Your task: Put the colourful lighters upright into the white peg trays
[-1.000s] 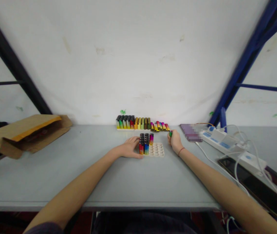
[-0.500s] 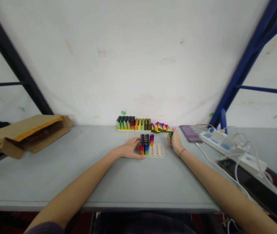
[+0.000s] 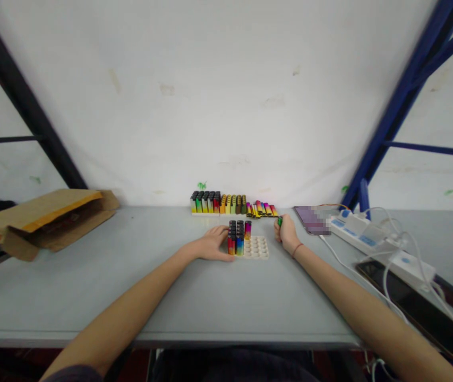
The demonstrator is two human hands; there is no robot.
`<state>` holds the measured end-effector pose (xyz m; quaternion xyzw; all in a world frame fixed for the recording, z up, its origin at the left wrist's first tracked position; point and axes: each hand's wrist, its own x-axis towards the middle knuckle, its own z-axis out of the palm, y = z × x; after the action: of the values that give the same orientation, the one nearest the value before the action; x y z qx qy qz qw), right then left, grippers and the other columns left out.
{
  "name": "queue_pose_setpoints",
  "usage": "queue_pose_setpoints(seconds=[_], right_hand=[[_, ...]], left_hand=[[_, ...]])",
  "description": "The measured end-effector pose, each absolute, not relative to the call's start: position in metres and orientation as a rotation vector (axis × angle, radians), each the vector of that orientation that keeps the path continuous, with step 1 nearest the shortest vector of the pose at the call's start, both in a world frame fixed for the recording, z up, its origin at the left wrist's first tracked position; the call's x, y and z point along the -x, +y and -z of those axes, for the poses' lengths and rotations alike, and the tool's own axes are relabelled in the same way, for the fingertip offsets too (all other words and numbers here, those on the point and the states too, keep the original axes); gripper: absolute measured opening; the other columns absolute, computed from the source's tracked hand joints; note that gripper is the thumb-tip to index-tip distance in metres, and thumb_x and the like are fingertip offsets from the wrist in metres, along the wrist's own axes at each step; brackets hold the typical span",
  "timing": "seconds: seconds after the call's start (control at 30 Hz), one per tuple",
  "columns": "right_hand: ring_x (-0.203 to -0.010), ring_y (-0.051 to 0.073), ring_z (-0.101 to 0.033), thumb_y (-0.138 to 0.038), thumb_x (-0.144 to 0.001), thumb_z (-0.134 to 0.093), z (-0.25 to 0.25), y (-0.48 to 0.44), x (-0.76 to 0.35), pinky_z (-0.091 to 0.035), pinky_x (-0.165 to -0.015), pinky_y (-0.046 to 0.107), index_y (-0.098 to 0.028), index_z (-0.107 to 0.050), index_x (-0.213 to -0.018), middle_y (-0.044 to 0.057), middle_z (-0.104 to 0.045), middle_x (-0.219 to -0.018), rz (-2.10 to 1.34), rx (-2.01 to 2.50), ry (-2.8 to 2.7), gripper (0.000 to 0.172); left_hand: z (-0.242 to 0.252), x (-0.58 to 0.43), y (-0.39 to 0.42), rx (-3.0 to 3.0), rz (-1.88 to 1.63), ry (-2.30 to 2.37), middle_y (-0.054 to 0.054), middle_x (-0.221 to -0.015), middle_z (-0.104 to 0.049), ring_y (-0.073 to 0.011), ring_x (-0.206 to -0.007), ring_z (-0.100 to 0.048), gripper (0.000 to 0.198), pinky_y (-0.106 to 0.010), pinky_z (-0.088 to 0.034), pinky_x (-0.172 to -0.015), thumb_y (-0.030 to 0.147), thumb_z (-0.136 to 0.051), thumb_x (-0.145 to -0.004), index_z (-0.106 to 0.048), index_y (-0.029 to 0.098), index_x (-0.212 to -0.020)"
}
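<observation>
My left hand (image 3: pixel 211 243) rests on the table with its fingers against the left side of a white tray (image 3: pixel 258 248) with round holes. Several colourful lighters (image 3: pixel 238 235) stand upright in the tray's left part. My right hand (image 3: pixel 287 232) hovers just right of the tray, closed around a green lighter (image 3: pixel 279 220). Behind the tray, a row of standing lighters (image 3: pixel 217 202) lines the wall, with a loose pile of lighters (image 3: pixel 263 208) lying at its right end.
A brown paper envelope (image 3: pixel 46 216) lies at the far left. On the right sit a phone (image 3: pixel 313 219), a white power strip (image 3: pixel 369 237) with cables, and a dark tablet (image 3: pixel 417 305). Blue and black frame bars flank the table.
The view shifted slightly. My right hand with the green lighter stayed almost in place beside the tray; my left hand has not moved.
</observation>
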<state>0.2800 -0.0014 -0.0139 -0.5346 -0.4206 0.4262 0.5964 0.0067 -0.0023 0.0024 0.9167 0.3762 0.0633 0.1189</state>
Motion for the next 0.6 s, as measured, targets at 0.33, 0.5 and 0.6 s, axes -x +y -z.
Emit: queue_pose_setpoints(seconds=[0.33, 0.5, 0.6], right_hand=[[-0.030, 0.008, -0.018, -0.059, -0.088, -0.026, 0.0076, -0.0065, -0.2746, -0.015, -0.032, 0.023, -0.025, -0.030, -0.049, -0.006, -0.023, -0.035, -1.012, 1.263, -0.946, 0.052], [-0.031, 0.009, -0.020, -0.058, -0.088, -0.028, 0.0075, -0.0084, -0.2747, -0.015, -0.032, 0.023, -0.025, -0.029, -0.048, -0.006, -0.024, -0.037, -1.001, 1.245, -0.984, 0.052], [-0.032, 0.009, -0.020, -0.052, -0.090, -0.026, 0.0120, -0.0057, -0.2774, -0.017, -0.032, 0.024, -0.025, -0.028, -0.049, -0.005, -0.025, -0.037, -0.947, 1.243, -1.041, 0.049]], left_hand=[[-0.0040, -0.0079, -0.0034, -2.689, -0.168, 1.102, -0.019, -0.148, -0.033, -0.0372, -0.138, -0.027, 0.091, -0.044, -0.022, -0.115, 0.067, -0.064, -0.070, -0.038, 0.011, -0.137], [-0.0048, -0.0075, -0.0041, -2.681, -0.175, 1.096, -0.021, -0.148, -0.033, -0.0381, -0.138, -0.028, 0.092, -0.045, -0.022, -0.114, 0.068, -0.063, -0.070, -0.038, 0.010, -0.137], [-0.0040, -0.0068, -0.0037, -2.679, -0.195, 1.089, -0.019, -0.148, -0.034, -0.0376, -0.137, -0.028, 0.092, -0.045, -0.023, -0.114, 0.069, -0.062, -0.070, -0.038, 0.012, -0.137]])
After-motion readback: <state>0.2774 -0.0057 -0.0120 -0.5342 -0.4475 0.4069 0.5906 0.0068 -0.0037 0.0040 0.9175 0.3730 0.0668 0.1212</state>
